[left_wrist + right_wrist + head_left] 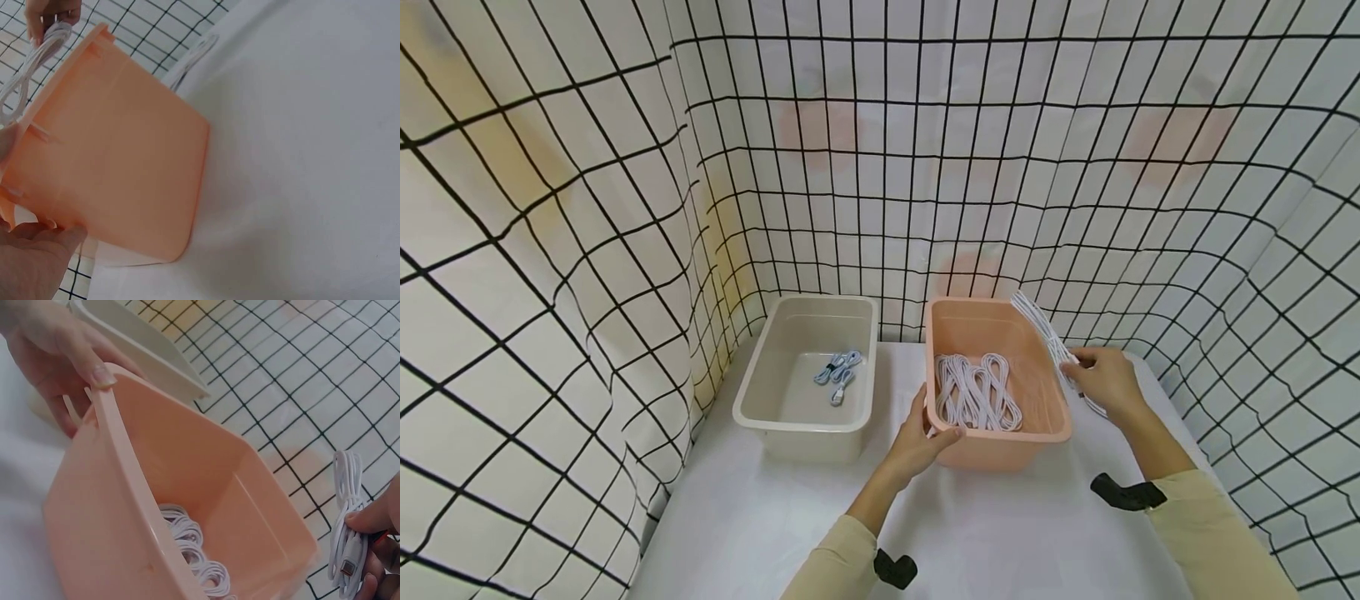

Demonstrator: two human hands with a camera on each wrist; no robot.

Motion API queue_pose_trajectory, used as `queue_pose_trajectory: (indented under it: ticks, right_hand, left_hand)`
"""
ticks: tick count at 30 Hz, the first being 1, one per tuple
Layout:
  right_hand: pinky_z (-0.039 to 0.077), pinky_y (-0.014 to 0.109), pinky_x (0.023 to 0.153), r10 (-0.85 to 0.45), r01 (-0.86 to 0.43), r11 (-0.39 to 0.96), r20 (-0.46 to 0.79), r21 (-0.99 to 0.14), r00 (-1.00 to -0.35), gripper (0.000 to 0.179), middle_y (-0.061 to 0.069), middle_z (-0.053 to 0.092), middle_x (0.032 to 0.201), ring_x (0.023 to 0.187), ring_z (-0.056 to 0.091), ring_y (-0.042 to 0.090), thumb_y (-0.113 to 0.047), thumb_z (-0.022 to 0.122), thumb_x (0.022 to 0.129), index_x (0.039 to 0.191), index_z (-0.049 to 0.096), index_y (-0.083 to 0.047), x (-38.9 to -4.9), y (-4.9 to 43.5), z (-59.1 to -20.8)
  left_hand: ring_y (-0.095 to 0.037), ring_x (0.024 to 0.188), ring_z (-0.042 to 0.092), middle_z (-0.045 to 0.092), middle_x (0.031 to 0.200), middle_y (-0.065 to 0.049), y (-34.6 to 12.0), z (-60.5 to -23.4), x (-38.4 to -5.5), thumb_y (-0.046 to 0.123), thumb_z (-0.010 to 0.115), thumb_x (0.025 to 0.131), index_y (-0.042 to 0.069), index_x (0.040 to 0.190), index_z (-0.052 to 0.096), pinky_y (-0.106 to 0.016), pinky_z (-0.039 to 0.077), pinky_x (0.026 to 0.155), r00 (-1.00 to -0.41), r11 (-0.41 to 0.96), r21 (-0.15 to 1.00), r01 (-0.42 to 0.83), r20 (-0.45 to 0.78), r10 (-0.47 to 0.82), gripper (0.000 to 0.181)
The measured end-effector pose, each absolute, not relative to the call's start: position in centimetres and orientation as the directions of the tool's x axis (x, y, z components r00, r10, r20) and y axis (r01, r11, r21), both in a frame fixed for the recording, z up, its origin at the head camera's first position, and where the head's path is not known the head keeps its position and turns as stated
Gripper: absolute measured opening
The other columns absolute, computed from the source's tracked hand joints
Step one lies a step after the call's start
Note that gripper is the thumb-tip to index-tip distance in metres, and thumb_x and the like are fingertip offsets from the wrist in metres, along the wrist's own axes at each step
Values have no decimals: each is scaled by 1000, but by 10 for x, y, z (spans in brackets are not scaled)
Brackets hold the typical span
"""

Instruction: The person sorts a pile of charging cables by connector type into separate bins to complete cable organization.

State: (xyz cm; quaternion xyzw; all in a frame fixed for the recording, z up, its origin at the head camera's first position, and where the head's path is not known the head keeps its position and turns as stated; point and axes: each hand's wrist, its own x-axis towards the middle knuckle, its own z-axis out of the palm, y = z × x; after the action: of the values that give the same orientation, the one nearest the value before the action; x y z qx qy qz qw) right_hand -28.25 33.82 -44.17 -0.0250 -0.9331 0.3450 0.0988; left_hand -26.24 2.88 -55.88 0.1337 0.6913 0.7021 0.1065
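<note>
My left hand (917,442) grips the near left corner of a peach-orange plastic bin (1000,454), thumb over the rim and fingers outside. Several coiled white charging cables (973,392) lie in a row inside it. My right hand (1101,379) holds a folded bundle of white cable (1041,321) by one end, beside the bin's right rim. In the right wrist view, a USB-C plug (348,567) shows on this bundle, close to the thumb. A white cable loop (200,50) rests on the table beyond the bin in the left wrist view.
Left of the orange bin stands a beige bin (775,400) holding small light-blue cable bundles (838,371). Both bins stand on a white-covered table (1000,533). Black grid netting (887,150) rises along the back and both sides.
</note>
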Motion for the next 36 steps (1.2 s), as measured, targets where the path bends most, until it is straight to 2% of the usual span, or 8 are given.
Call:
queue_pose_trajectory:
  ticks: [13,18,22,30,36]
  right_hand:
    - [58,33,60,123,-9,682,127,-731,-984,39,28,67,106,81,66,28,-8,63,102,132,59,17,-290,306,-444]
    - [56,30,59,125,3,684,113,-730,-986,40,28,68,107,80,67,26,-9,64,102,133,59,16,-295,297,-448]
    - [54,31,58,116,5,694,104,-720,-988,40,28,69,108,72,68,22,-10,64,102,134,60,15,-298,290,-450]
    - [53,32,58,103,-7,703,111,-711,-989,38,27,70,110,69,70,25,-13,64,102,130,64,12,-304,277,-456]
    - [54,31,56,117,-6,704,124,-710,-985,36,27,72,105,74,73,35,-13,65,101,126,66,13,-313,266,-464]
  left_hand:
    - [-30,148,34,28,166,-14,29,-558,-261,22,79,93,14,167,8,-47,34,115,-938,-37,998,49,59,340,103]
    - [-31,149,33,28,166,-14,29,-559,-261,24,80,93,14,167,8,-47,34,115,-944,-23,999,44,49,327,103]
    - [-32,149,32,27,167,-14,29,-559,-261,25,80,93,14,167,8,-46,34,115,-944,-19,999,40,44,328,103]
    - [-31,148,34,29,166,-14,29,-561,-262,25,80,93,15,167,9,-48,34,115,-945,-13,999,45,47,325,104]
    - [-30,149,33,28,166,-13,30,-562,-263,24,80,93,15,167,9,-48,33,115,-941,-32,999,44,52,334,104]
